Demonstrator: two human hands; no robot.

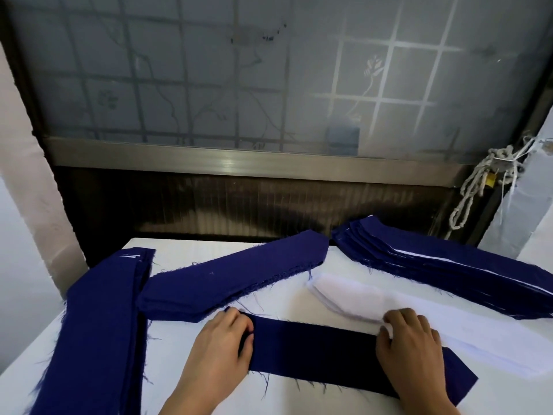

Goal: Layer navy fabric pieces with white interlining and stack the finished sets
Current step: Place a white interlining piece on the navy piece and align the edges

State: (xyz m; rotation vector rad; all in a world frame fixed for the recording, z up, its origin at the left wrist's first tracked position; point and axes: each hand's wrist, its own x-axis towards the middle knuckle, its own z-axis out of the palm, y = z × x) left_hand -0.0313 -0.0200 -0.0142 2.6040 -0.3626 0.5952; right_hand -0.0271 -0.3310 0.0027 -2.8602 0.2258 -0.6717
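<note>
1. Near centre of the white table (191, 351), a single navy piece (314, 351) lies flat, running from left to right between the two hands, with loose threads along its cut edges.
2. Left hand (221, 345): at the left end of the navy piece, fingers curled over that end and thumb against its edge, grasping the cloth.
3. Right hand (410, 342): resting on the right part of the navy piece, thumb and fingers pinching the near edge of the white interlining (353, 298), a fold of which shows between them.
4. White interlining: a shallow pile of pointed sheets lying just beyond and to the right of the navy piece, and overlapping its far right edge.
5. Navy stack (233, 280): pointed pieces piled at an angle, far of the left hand, the near left corner just beside the fingers.
6. Long navy strips (101, 319): a pile along the left side of the table, running near to far and touching the left end of the navy stack.
7. Layered sets (434, 265): a fanned pile at the far right, with white edges showing between the navy layers.
8. Frosted window (209, 70): behind the table, with a grid of bars seen dimly through the glass. A knotted rope (478, 181) hangs at its right frame.
</note>
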